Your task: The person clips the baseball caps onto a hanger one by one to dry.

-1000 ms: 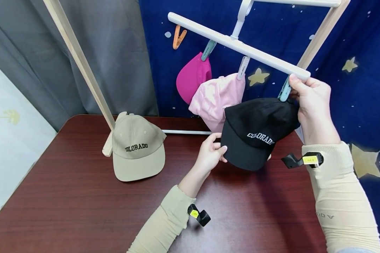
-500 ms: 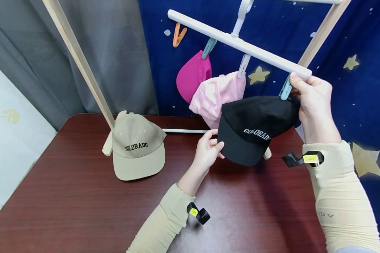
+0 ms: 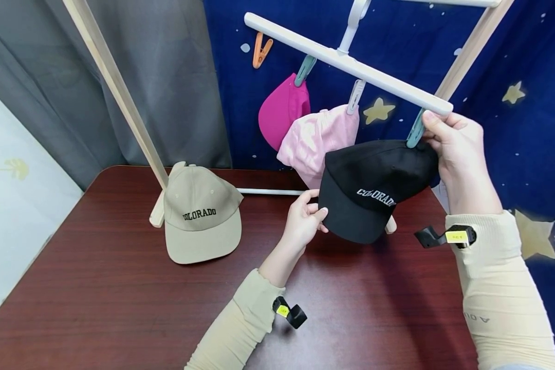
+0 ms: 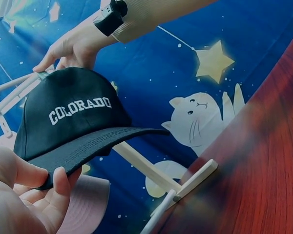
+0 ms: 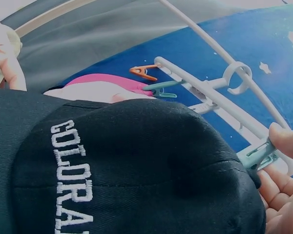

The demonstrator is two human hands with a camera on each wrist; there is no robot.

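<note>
A black baseball cap (image 3: 379,190) lettered COLORADO hangs from a teal clothespin (image 3: 415,131) at the low right end of a white hanger bar (image 3: 347,64). My left hand (image 3: 303,216) pinches the edge of its brim, thumb on one face and fingers on the other. Up at the clothespin, my right hand (image 3: 455,144) has its thumb and fingers around the clip, as the right wrist view also shows. Left along the bar hang a light pink cap (image 3: 321,136) from a white clothespin (image 3: 356,96) and a magenta cap (image 3: 282,113) from another teal clothespin (image 3: 304,70).
An orange clothespin (image 3: 261,51) holds nothing at the bar's left end. On the dark red table (image 3: 120,303), a beige COLORADO cap (image 3: 201,216) leans by the left wooden post (image 3: 120,97) of the stand. Behind are a grey curtain (image 3: 166,77) and a blue star-patterned cloth (image 3: 536,154).
The left hand and the black cap's brim have shifted slightly left and up, then held still. The right hand stays at the clothespin.
</note>
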